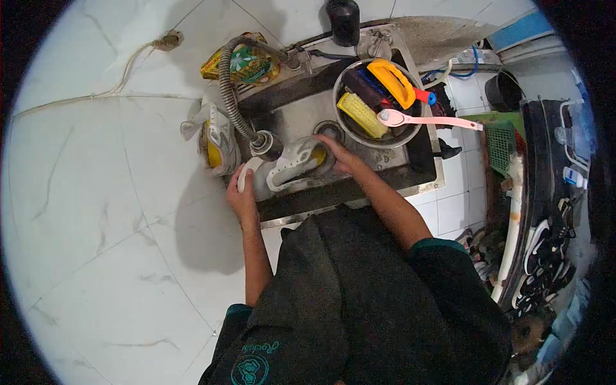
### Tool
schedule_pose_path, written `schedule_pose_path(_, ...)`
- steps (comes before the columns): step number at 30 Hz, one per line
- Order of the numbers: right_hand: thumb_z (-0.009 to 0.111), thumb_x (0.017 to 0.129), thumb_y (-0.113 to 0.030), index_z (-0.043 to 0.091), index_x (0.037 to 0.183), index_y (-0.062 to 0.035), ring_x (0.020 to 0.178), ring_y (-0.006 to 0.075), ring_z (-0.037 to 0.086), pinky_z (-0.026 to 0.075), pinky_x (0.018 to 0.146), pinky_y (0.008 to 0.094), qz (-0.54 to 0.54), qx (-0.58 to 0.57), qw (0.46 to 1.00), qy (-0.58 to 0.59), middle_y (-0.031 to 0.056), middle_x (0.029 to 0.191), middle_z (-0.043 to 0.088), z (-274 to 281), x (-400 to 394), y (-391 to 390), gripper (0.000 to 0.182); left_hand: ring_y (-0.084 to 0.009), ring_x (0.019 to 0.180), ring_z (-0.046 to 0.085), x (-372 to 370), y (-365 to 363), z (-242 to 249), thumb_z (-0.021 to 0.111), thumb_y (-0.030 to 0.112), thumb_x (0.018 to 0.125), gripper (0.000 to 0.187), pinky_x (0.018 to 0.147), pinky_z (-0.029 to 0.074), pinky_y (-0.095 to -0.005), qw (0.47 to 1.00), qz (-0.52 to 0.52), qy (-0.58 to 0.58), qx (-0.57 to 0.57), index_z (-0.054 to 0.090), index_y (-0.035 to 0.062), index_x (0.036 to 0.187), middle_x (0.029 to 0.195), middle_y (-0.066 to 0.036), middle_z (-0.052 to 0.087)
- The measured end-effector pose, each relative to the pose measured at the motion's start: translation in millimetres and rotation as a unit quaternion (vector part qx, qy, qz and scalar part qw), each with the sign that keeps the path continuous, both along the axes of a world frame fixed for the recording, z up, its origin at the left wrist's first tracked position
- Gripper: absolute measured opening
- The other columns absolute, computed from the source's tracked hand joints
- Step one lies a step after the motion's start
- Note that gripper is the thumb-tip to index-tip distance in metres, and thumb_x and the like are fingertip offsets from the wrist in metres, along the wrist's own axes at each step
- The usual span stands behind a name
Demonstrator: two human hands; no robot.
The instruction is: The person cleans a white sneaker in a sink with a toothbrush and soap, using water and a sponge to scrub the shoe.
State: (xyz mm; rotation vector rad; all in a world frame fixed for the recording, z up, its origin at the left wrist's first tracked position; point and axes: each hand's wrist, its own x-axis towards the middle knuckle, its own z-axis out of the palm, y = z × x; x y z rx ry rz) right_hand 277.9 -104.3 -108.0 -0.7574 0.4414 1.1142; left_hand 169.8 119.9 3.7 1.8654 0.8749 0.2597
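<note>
Over the sink, a pale grey-white shoe with a yellow inside is held between both hands, its opening facing up. My left hand grips the white toe end, fingers closed around it. At the heel end, my right hand has its fingers wrapped on the shoe's side, partly hidden by it. The head of a flexible metal faucet hangs just above the toe; I cannot make out whether water runs. A matching shoe sits on the white surface left of the sink.
A metal bowl of brushes stands at the sink's right, with a pink-handled brush across its rim. Behind are a yellow pouch and a dark bottle. Further right, a green basket and a rack with several shoes.
</note>
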Motion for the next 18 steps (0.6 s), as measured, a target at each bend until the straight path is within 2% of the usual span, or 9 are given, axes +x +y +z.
schedule_pose_path(1, 0.059, 0.088, -0.046, 0.050, 0.132, -0.0093, 0.123, 0.0255, 0.049, 0.035, 0.107, 0.0397, 0.008, 0.023, 1.000, 0.001, 0.0094, 0.131, 0.053, -2, 2, 4, 0.059, -0.0199, 0.097, 0.062, -1, 4, -1, 0.069, 0.022, 0.088, 0.036, 0.089, 0.047, -0.0321, 1.000, -0.003, 0.005, 0.017, 0.065, -0.0018, 0.116, 0.108, -0.013, 0.067)
schedule_pose_path(3, 0.058, 0.089, -0.045, 0.048, 0.135, -0.0084, 0.125, 0.0260, 0.046, 0.034, 0.108, 0.0428, 0.025, -0.114, 0.992, -0.056, 0.0101, 0.134, 0.051, 14, 0, 6, 0.060, -0.0207, 0.097, 0.062, -4, 9, 1, 0.070, 0.022, 0.088, 0.037, 0.088, 0.047, -0.0323, 0.999, -0.004, 0.004, 0.034, 0.065, -0.0020, 0.115, 0.107, -0.014, 0.067)
schedule_pose_path(5, 0.058, 0.089, -0.046, 0.046, 0.137, -0.0080, 0.128, 0.0269, 0.043, 0.033, 0.108, 0.0469, 0.024, -0.145, 0.981, -0.128, 0.0110, 0.137, 0.048, 10, 3, 12, 0.062, -0.0213, 0.097, 0.062, -4, 9, 8, 0.072, 0.025, 0.086, 0.040, 0.087, 0.047, -0.0325, 0.999, -0.002, -0.009, 0.034, 0.065, -0.0025, 0.114, 0.106, -0.014, 0.067)
schedule_pose_path(7, 0.058, 0.089, -0.047, 0.044, 0.140, -0.0083, 0.132, 0.0282, 0.039, 0.030, 0.108, 0.0517, 0.006, -0.071, 0.975, -0.209, 0.0120, 0.141, 0.045, -22, 5, 23, 0.066, -0.0212, 0.096, 0.062, -6, 9, 17, 0.075, 0.028, 0.083, 0.043, 0.087, 0.048, -0.0333, 0.993, -0.013, 0.068, 0.092, 0.066, -0.0027, 0.111, 0.105, -0.014, 0.067)
schedule_pose_path(8, 0.059, 0.089, -0.048, 0.044, 0.140, -0.0086, 0.133, 0.0291, 0.039, 0.032, 0.107, 0.0531, 0.016, -0.075, 0.971, -0.226, 0.0123, 0.143, 0.044, -29, 5, 24, 0.067, -0.0212, 0.095, 0.062, -8, 10, 20, 0.076, 0.030, 0.081, 0.045, 0.086, 0.048, -0.0337, 0.987, -0.018, 0.107, 0.121, 0.067, -0.0028, 0.110, 0.104, -0.014, 0.068)
schedule_pose_path(10, 0.061, 0.088, -0.048, 0.043, 0.142, -0.0092, 0.134, 0.0308, 0.038, 0.036, 0.103, 0.0558, 0.034, -0.083, 0.962, -0.260, 0.0128, 0.145, 0.041, -17, 11, 23, 0.069, -0.0219, 0.093, 0.063, -13, 26, 17, 0.078, 0.033, 0.078, 0.048, 0.085, 0.048, -0.0344, 0.989, -0.031, 0.094, 0.106, 0.067, -0.0032, 0.107, 0.101, -0.014, 0.068)
schedule_pose_path(13, 0.058, 0.090, -0.054, 0.038, 0.143, -0.0038, 0.134, 0.0318, 0.040, 0.049, 0.092, 0.0500, 0.166, -0.128, 0.947, -0.242, 0.0136, 0.146, 0.040, 20, 14, 7, 0.075, -0.0234, 0.090, 0.065, -12, 24, 30, 0.080, 0.035, 0.076, 0.050, 0.084, 0.049, -0.0353, 0.984, -0.036, 0.107, 0.141, 0.068, -0.0039, 0.106, 0.098, -0.016, 0.069)
schedule_pose_path(16, 0.060, 0.092, -0.042, 0.049, 0.132, -0.0004, 0.113, 0.0302, 0.060, 0.058, 0.062, 0.0413, 0.237, -0.129, 0.925, -0.268, 0.0220, 0.127, 0.056, 9, 14, 8, 0.059, -0.0254, 0.089, 0.066, -4, 12, 49, 0.080, 0.035, 0.075, 0.050, 0.083, 0.050, -0.0361, 0.971, -0.045, 0.124, 0.201, 0.068, -0.0043, 0.104, 0.096, -0.018, 0.069)
schedule_pose_path(18, 0.060, 0.092, -0.033, 0.054, 0.125, 0.0010, 0.095, 0.0318, 0.066, 0.056, 0.054, 0.0388, 0.225, -0.264, 0.816, -0.463, 0.0247, 0.110, 0.061, -22, 6, 31, 0.048, -0.0266, 0.089, 0.066, 2, 3, 63, 0.080, 0.035, 0.076, 0.050, 0.083, 0.050, -0.0367, 0.957, -0.050, 0.135, 0.254, 0.068, -0.0039, 0.105, 0.096, -0.019, 0.069)
